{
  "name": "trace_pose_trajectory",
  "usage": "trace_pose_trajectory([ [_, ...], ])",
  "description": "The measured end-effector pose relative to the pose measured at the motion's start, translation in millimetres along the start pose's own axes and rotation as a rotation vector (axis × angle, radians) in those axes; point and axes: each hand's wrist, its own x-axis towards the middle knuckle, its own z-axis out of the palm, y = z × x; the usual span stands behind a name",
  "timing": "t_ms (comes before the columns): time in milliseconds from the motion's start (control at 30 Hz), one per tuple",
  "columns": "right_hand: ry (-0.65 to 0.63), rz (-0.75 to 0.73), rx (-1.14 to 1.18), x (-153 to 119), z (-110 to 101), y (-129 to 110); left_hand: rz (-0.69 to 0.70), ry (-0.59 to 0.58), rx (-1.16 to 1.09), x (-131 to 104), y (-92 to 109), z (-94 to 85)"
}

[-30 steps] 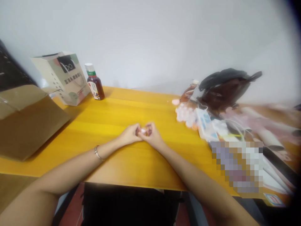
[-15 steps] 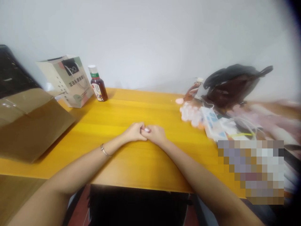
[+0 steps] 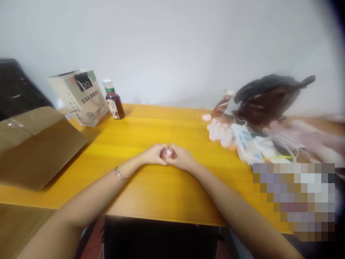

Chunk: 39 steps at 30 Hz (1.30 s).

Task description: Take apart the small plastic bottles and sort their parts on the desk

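My left hand (image 3: 155, 154) and my right hand (image 3: 181, 157) meet over the middle of the yellow wooden table (image 3: 167, 194). Their fingers curve round a small reddish object with a whitish top (image 3: 169, 153), which shows in the gap between them. What this object is, I cannot make out. The fingertips of both hands touch or nearly touch at the front and back of it. A thin bracelet circles my left wrist.
An open cardboard box (image 3: 40, 151) lies at the left, with a paper bag (image 3: 87, 99) and a dark red bottle (image 3: 114, 102) behind. At the right are another bottle (image 3: 222, 105), a black bag (image 3: 269, 99), a blue-white packet (image 3: 245, 142) and a blurred region.
My hands have opened round the small object, so more of it shows between them. The whole view has shifted slightly, with things appearing a little lower.
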Motion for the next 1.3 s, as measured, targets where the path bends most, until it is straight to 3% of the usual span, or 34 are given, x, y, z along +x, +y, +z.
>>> trace_pose_trajectory([
  [133, 0.032, -0.071, 0.073, -9, -7, 0, 0.018, -0.014, 0.056, -1, 2, -1.9],
  [300, 0.193, 0.041, 0.053, -8, 1, -3, 0.057, 0.006, 0.091, -1, 1, -2.4],
  [467, 0.131, 0.074, 0.056, -4, 9, -1, 0.03, 0.006, 0.068, -1, 0, -1.1],
  [800, 0.119, -0.018, 0.185, -8, 4, 2, 0.011, 0.013, 0.09, -2, 5, -1.5],
  [1067, 0.161, 0.121, 0.23, -3, 9, 8, 0.048, 0.018, 0.09, -4, 3, 0.0],
  [1300, 0.168, 0.128, 0.27, 2, 15, 8, 0.049, 0.075, 0.151, -4, 5, 1.0],
])
